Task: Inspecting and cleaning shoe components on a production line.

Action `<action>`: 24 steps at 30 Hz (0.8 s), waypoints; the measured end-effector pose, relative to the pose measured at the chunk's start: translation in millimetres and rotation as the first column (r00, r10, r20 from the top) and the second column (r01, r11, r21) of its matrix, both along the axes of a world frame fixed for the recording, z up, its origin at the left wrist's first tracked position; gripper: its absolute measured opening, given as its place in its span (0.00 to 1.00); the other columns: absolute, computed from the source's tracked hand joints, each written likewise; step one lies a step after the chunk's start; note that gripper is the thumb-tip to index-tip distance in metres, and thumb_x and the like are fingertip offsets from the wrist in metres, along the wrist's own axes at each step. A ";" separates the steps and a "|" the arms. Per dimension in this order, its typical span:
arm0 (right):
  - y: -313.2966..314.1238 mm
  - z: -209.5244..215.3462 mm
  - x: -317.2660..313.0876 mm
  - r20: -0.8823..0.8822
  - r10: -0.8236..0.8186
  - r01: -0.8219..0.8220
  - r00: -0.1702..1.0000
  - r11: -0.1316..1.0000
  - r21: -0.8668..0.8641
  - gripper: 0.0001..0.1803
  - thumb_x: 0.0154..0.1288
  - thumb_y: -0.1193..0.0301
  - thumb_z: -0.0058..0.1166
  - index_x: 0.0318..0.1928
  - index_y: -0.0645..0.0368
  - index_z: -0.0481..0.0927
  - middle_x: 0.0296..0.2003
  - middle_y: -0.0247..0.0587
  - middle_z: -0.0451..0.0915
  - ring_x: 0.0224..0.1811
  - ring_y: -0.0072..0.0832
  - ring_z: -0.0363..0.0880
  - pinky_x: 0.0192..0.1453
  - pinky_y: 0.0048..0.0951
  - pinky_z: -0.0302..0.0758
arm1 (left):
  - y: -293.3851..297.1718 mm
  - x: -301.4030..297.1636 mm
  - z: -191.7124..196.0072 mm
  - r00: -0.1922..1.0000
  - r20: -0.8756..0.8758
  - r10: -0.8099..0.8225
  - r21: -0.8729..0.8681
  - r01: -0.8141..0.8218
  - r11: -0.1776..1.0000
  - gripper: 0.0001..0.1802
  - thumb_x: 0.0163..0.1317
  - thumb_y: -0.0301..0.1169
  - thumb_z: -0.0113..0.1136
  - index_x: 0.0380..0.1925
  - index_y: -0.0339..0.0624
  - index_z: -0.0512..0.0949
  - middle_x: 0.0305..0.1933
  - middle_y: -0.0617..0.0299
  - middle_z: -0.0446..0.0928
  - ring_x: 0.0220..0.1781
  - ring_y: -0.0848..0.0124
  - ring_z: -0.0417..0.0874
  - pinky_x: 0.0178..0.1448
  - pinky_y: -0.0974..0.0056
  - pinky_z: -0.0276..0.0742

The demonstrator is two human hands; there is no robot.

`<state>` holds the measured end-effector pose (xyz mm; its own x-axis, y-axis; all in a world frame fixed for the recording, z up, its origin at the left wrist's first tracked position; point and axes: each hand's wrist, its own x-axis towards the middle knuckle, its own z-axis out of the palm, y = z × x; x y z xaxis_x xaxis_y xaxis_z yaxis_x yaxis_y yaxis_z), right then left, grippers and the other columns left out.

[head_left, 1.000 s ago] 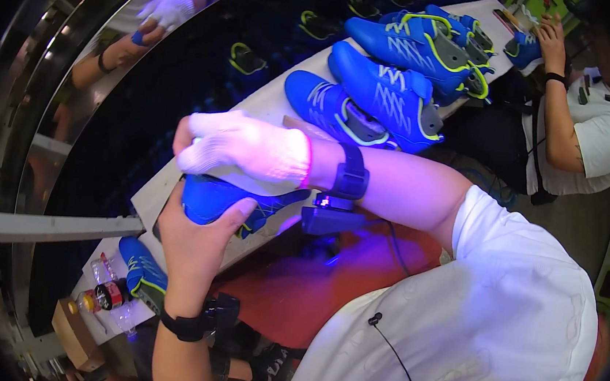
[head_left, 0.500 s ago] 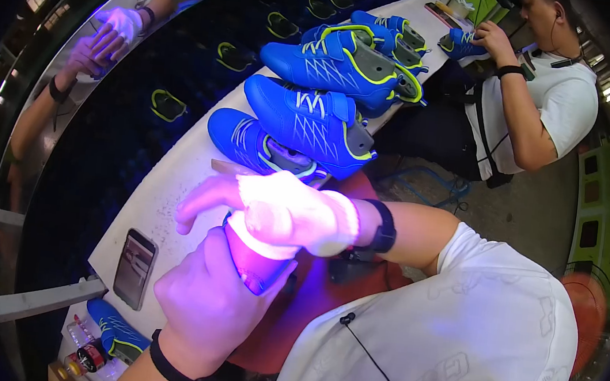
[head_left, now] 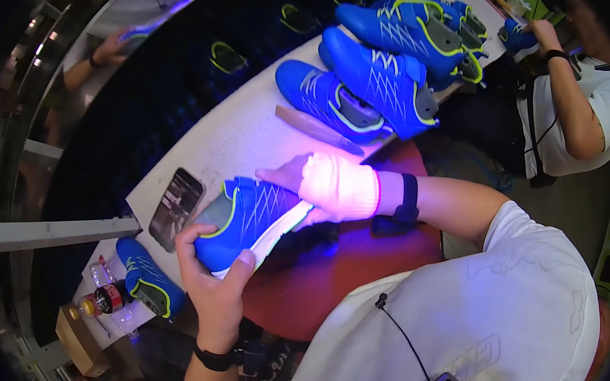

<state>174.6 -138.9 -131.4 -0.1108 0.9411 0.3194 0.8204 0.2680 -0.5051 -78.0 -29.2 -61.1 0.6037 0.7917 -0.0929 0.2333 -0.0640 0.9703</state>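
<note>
A blue sneaker (head_left: 263, 208) with yellow-green collar trim and a white sole is held between my two hands, over the near edge of the white table. My left hand (head_left: 215, 288) is closed round its heel end, the thumb on the white sole edge. At the toe end, my right hand (head_left: 335, 186), in a white glove that leaves fingers bare, grips the shoe; strong violet light washes over it. The toe tip is hidden behind that hand. A grey insert fills the shoe's opening.
Several blue sneakers (head_left: 382, 73) lie piled on the white table (head_left: 214, 138), beside a flat wooden strip (head_left: 318, 129). Left of my hands are a phone (head_left: 177, 207), a metal bar (head_left: 51, 234), another blue sneaker (head_left: 148, 277) and a bottle (head_left: 110, 296). A co-worker (head_left: 584, 114) sits at the right.
The sneaker has turned from nearly end-on to side-on. My hands have moved apart from their crossed position to its two ends. The view has shifted, bringing the table items to different places.
</note>
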 end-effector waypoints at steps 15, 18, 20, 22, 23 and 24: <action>140.4 448.7 159.7 0.171 -0.851 0.282 0.496 0.344 0.896 0.26 0.75 0.58 0.61 0.71 0.40 0.81 0.54 0.55 0.87 0.54 0.53 0.89 0.58 0.50 0.86 | -36.6 -40.4 7.7 0.941 0.314 -0.122 0.283 0.030 0.959 0.49 0.66 0.18 0.66 0.82 0.38 0.49 0.79 0.36 0.64 0.73 0.46 0.77 0.67 0.43 0.85; 196.0 467.2 192.1 0.286 -0.808 0.357 0.515 0.505 0.785 0.24 0.74 0.65 0.58 0.69 0.41 0.84 0.54 0.47 0.90 0.54 0.47 0.90 0.57 0.47 0.86 | -27.0 -40.2 8.5 0.902 0.422 -0.094 0.384 -0.084 0.920 0.39 0.69 0.19 0.66 0.77 0.32 0.59 0.70 0.37 0.74 0.63 0.50 0.85 0.59 0.48 0.89; 206.1 425.8 180.3 0.308 -0.740 0.322 0.598 0.573 0.753 0.20 0.74 0.61 0.56 0.62 0.45 0.87 0.52 0.48 0.90 0.54 0.48 0.90 0.58 0.45 0.85 | -16.4 -51.9 27.0 0.864 0.483 -0.145 0.538 -0.162 0.827 0.35 0.72 0.24 0.67 0.75 0.30 0.62 0.63 0.38 0.79 0.53 0.51 0.88 0.53 0.52 0.91; 214.1 374.8 188.1 0.411 -0.688 0.288 0.598 0.663 0.691 0.19 0.73 0.58 0.55 0.59 0.47 0.89 0.49 0.50 0.90 0.52 0.49 0.90 0.58 0.45 0.85 | -15.7 -45.0 96.0 0.846 0.504 -0.175 0.719 -0.299 0.627 0.36 0.77 0.30 0.66 0.76 0.28 0.60 0.56 0.40 0.80 0.41 0.53 0.89 0.43 0.56 0.90; 210.6 345.2 201.3 0.495 -0.664 0.279 0.560 0.714 0.642 0.20 0.73 0.56 0.56 0.58 0.48 0.89 0.48 0.51 0.90 0.52 0.50 0.90 0.57 0.46 0.85 | -9.9 -47.9 124.3 0.830 0.485 -0.275 0.784 -0.274 0.556 0.38 0.78 0.28 0.63 0.80 0.32 0.54 0.62 0.42 0.76 0.48 0.52 0.86 0.40 0.58 0.88; 203.5 325.2 207.9 0.476 -0.672 0.360 0.568 0.723 0.590 0.20 0.72 0.54 0.56 0.55 0.49 0.90 0.46 0.51 0.91 0.51 0.51 0.90 0.57 0.48 0.85 | -1.3 -40.7 147.0 0.738 0.570 -0.361 0.802 -0.404 0.439 0.41 0.80 0.28 0.59 0.84 0.40 0.48 0.72 0.44 0.68 0.60 0.49 0.81 0.40 0.58 0.87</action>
<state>382.6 64.6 193.7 0.0394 0.7022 0.7109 0.9362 -0.2747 0.2194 -118.7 -30.6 85.9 0.1759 0.2066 0.9625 -0.3254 -0.9106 0.2549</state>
